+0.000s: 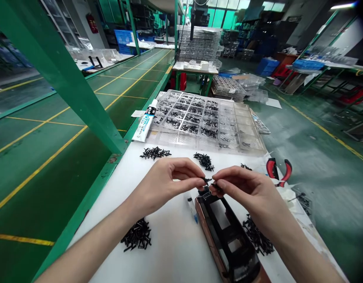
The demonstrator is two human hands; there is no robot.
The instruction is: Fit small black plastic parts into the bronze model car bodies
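The left hand (166, 179) was over the far end of the shell (228, 233), a little to its left; its grip was narrow, with the thumb and fingers holding a black piece (208, 180). The right hand (247, 186) was over the same end of the shell, to its right, and its grip was also narrow, pinching a dark part (217, 188). The two hands were near each other, but whether the held things touched the shell could not be told.

The shell lay on the white bench (169, 253), its far end below the fingertips. Just right of the shell was a near pile (258, 237) of black pieces; well to its left was another heap (138, 236). Beyond the shell stood the clear tray (247, 127) with many compartments, and beyond it to the left, the tube (144, 125). The red-handled pliers (271, 169) lay beyond the shell to the right.
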